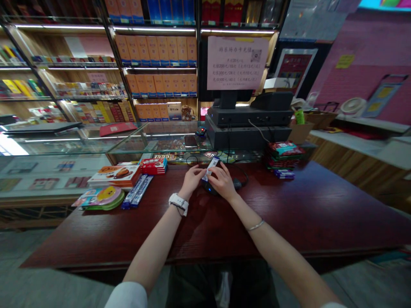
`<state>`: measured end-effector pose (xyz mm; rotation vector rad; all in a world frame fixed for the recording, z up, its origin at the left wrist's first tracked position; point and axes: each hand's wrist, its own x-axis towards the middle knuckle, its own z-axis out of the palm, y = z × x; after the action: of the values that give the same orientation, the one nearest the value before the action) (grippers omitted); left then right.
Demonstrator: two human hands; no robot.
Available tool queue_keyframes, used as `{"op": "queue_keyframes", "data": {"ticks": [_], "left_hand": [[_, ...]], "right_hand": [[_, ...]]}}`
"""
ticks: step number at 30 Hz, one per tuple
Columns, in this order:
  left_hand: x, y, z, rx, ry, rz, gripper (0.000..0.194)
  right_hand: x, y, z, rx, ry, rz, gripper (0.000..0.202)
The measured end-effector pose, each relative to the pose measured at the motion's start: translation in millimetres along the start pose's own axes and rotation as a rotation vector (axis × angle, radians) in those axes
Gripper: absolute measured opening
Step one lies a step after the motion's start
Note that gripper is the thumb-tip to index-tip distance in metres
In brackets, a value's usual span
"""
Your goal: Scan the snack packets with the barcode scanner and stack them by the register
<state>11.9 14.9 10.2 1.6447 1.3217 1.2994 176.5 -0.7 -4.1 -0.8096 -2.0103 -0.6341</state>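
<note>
Between my two hands, over the desk's far middle, is a slim blue-and-white packet (pixel 212 163), tilted with its upper end away from me. My left hand (pixel 192 179), a white watch on its wrist, pinches the packet's left side. From the right, the fingers of my right hand (pixel 223 182) are closed on the same packet. Right below them a black device (pixel 210 188) with a small blue light rests on the desk, partly hidden by my right hand. It has a cable running off to the right.
On the dark red desk (pixel 180 239), at left, lie long blue packets (pixel 137 191), an orange-and-white box (pixel 117 174), red boxes (pixel 153 166) and round-edged colourful packs (pixel 102 199). Stacked red packages (pixel 282 155) and a small purple box (pixel 284 174) stand right. Behind are a glass counter and a monitor (pixel 236 96).
</note>
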Motion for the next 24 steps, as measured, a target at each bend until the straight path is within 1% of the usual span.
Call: {"op": "queue_keyframes", "data": {"ticks": [4, 7, 9, 11, 13, 14, 17, 20, 22, 24], "left_hand": [[0.0, -3.4, 2.8, 0.0, -0.019, -0.009, 0.019], [-0.5, -2.0, -0.4, 0.08, -0.033, 0.071, 0.018], [-2.7, 1.5, -5.8, 0.253, 0.029, 0.151, 0.014], [-6.5, 6.2, -12.0, 0.474, 0.106, 0.243, 0.01], [-10.7, 10.9, -16.7, 0.629, 0.127, 0.324, 0.009], [-12.4, 13.0, -18.1, 0.67, 0.115, 0.354, 0.01], [-14.9, 17.4, -19.2, 0.713, 0.079, 0.399, 0.013], [-15.1, 19.5, -18.2, 0.73, 0.085, 0.427, 0.016], [-15.8, 19.8, -17.1, 0.758, 0.098, 0.48, 0.018], [-17.3, 19.2, -15.1, 0.793, 0.094, 0.554, 0.025]], "right_hand": [[-1.2, -0.4, 1.5, -0.001, -0.002, 0.009, 0.024], [-0.2, 1.1, 2.3, 0.005, -0.007, 0.009, 0.024], [1.1, 4.0, 1.8, 0.005, -0.028, 0.034, 0.024], [2.2, 8.5, 0.4, -0.006, -0.067, 0.075, 0.03], [2.5, 13.6, -1.7, -0.026, -0.094, 0.108, 0.035], [2.2, 16.0, -2.7, -0.036, -0.097, 0.119, 0.035], [0.8, 21.4, -4.9, -0.047, -0.084, 0.122, 0.028], [-0.1, 22.9, -5.3, -0.04, -0.079, 0.132, 0.026], [0.1, 21.9, -5.1, -0.047, -0.069, 0.147, 0.026], [0.8, 20.3, -5.0, -0.055, -0.06, 0.159, 0.025]]}}
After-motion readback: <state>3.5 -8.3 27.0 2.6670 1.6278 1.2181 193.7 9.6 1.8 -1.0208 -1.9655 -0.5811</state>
